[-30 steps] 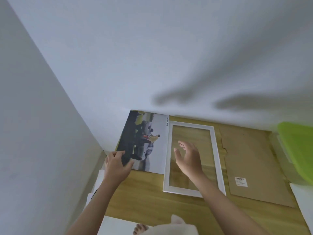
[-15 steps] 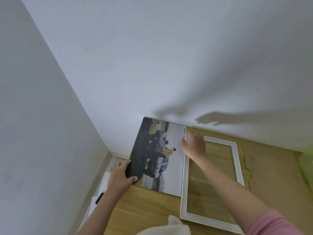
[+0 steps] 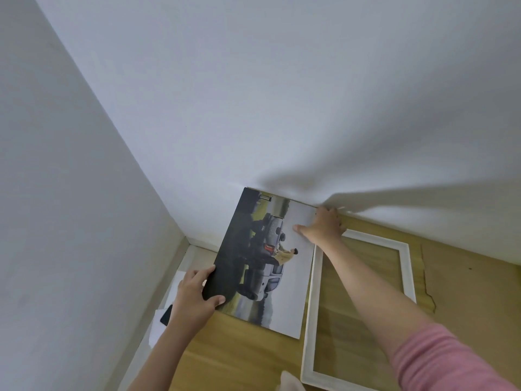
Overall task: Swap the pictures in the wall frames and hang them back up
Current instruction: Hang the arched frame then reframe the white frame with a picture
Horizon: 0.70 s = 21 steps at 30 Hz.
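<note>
Between the two hands lies a picture (image 3: 270, 266) of a silver truck and a figure in yellow, resting on a wooden table (image 3: 248, 356) with its far edge against the white wall (image 3: 282, 108). At the picture's near left corner, the left hand (image 3: 194, 297) grips the dark edge, thumb on top and fingers curled underneath. At the far right corner, the right hand (image 3: 324, 227) pinches the white margin, its pink sleeve (image 3: 439, 359) reaching across an empty white frame (image 3: 310, 320). That frame lies flat on the table just to the right of the picture, under the right forearm. Beyond the frame, further right, sits a sheet of brown cardboard (image 3: 465, 292). Below the left hand, off the table's edge, are white papers (image 3: 158, 325) and a dark object too small to identify.
</note>
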### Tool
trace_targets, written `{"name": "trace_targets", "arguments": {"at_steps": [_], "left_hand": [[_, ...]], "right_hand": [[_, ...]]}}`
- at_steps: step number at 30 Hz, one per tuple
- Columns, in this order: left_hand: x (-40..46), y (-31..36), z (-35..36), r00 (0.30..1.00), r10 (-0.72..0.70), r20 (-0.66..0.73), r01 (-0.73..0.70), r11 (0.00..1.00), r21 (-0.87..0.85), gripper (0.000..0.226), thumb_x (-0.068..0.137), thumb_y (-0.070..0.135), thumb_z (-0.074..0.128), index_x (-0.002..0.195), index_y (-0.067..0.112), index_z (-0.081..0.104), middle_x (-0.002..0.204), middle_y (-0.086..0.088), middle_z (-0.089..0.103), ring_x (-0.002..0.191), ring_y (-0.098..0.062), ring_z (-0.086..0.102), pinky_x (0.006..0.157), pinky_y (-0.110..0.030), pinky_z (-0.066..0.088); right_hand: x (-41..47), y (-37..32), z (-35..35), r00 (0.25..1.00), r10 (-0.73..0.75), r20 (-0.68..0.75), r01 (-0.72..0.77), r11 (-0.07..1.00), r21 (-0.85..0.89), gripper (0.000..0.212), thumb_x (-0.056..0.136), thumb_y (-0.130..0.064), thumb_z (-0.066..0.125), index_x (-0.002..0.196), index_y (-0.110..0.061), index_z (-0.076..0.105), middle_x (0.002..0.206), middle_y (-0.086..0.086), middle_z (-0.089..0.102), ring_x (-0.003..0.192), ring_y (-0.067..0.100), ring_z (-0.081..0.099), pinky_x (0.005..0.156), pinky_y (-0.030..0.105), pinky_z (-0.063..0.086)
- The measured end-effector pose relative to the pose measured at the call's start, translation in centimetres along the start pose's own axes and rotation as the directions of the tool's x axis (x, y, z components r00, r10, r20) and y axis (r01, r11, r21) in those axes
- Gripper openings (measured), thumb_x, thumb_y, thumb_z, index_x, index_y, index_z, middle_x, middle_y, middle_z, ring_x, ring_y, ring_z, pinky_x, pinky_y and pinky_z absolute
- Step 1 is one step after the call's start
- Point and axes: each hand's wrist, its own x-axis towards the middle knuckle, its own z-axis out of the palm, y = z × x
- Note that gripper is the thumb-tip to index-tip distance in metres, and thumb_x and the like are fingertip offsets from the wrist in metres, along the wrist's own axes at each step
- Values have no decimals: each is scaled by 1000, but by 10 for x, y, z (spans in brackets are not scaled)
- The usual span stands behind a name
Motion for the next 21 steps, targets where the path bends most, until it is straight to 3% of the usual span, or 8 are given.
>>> {"name": "trace_targets", "arguments": {"at_steps": [8, 13, 17, 21], "left_hand": [[-1, 1, -1, 1000, 5, 9, -5, 1000, -22, 67, 69, 14, 78, 129, 25, 50, 109, 7, 50, 97, -17, 52, 82, -30, 46], [-1, 3, -2, 1000, 8, 10, -8, 1000, -16, 67, 69, 14, 78, 129, 24, 50, 109, 6, 50, 98, -16, 52, 82, -28, 46], [-1, 4, -3, 1000, 18, 6, -18, 1000, -16, 66, 70, 11, 78, 129, 20, 51, 107, 4, 50, 97, -13, 51, 72, -14, 41], [-1, 8, -4, 1000, 1, -14, -2, 1000, -27, 64, 70, 9, 79, 128, 18, 52, 104, 2, 50, 89, -13, 52, 64, -12, 40]], "right_hand": [[5, 5, -4, 1000, 22, 12, -23, 997, 68, 87, 58, -58, 80, 125, -14, 48, 134, 13, 44, 124, 35, 44, 102, 46, 34], [2, 6, -4, 1000, -22, 22, 21, 998, 65, 71, 62, -54, 76, 121, -23, 53, 129, 9, 45, 122, 33, 43, 101, 44, 30], [-1, 2, -1, 996, -89, 25, 87, 994, 64, 47, 72, -47, 69, 113, -27, 56, 126, 8, 48, 121, 31, 43, 100, 43, 29], [-11, -3, -1, 983, -182, -14, 183, 980, 77, 44, 87, -41, 56, 127, -25, 50, 128, 4, 55, 121, 27, 48, 103, 46, 26]]}}
